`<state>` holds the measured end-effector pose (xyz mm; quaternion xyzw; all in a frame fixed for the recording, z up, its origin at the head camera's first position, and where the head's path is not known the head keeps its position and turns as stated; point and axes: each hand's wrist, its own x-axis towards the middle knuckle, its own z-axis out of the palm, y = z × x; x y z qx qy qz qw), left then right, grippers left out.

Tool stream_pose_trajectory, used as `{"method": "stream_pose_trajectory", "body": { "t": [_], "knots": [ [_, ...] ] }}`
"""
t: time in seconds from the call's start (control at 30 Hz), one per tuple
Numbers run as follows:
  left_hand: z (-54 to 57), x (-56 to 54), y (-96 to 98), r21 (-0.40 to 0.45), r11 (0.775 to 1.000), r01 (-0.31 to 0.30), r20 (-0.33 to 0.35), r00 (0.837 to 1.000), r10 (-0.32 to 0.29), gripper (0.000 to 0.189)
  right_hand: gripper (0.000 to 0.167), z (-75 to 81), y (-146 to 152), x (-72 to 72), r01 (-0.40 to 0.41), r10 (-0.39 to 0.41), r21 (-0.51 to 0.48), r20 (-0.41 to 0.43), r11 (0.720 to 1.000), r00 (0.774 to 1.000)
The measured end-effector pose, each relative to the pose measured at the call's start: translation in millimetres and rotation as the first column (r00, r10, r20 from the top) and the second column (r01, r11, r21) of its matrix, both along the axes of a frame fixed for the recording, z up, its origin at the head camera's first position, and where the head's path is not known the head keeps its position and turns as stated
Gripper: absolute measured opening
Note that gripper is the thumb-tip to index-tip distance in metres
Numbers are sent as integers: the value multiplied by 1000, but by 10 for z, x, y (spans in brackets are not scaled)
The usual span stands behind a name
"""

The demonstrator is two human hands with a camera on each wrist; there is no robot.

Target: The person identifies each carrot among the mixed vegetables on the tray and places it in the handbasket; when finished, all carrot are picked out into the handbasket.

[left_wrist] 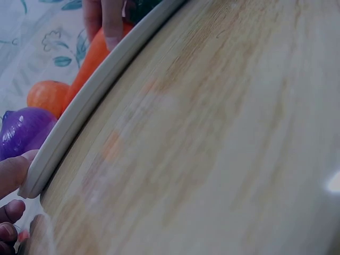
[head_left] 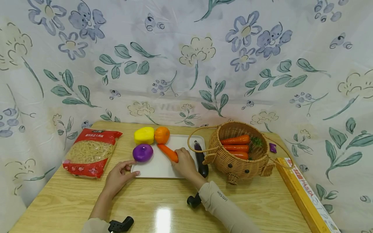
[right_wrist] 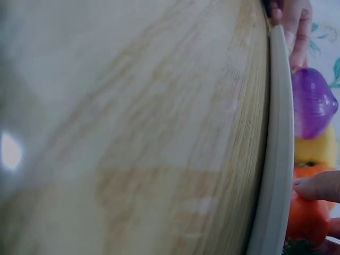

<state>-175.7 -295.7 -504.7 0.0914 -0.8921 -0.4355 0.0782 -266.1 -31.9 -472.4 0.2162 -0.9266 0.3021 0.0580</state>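
Note:
My right hand [head_left: 186,163] grips a carrot [head_left: 166,152] by its thick end over the white tray [head_left: 167,171], its narrow tip pointing to the far left. In the right wrist view, the thumb [right_wrist: 319,187] lies along the carrot's side. At the tray's near left corner, my left hand [head_left: 119,176] pinches the rim, thumb on top and the other fingers curled beside it. A purple onion [head_left: 142,152], a yellow vegetable [head_left: 144,135] and an orange pumpkin-like piece [head_left: 162,134] sit together at the tray's left end. A dark eggplant [head_left: 200,158] lies along its right end.
To the right stands a wicker basket [head_left: 230,166] with several carrots [head_left: 237,148] inside and its handles spread out. A red bag of pasta [head_left: 90,152] lies at the left. A long yellow pasta box [head_left: 306,197] runs along the table's right edge, near a small purple packet [head_left: 272,148].

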Motion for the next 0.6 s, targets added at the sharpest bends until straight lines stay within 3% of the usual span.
{"method": "stream_pose_trajectory", "body": {
  "t": [0.37,0.6],
  "knots": [
    [35,15,28,20,1000,5,7,1000,-5,49,43,-16,50,23,36,-24,-110,105,993,994],
    [25,14,9,8,1000,3,10,1000,-3,51,43,139,139,155,24,8,-202,155,979,988]
  ]
}}
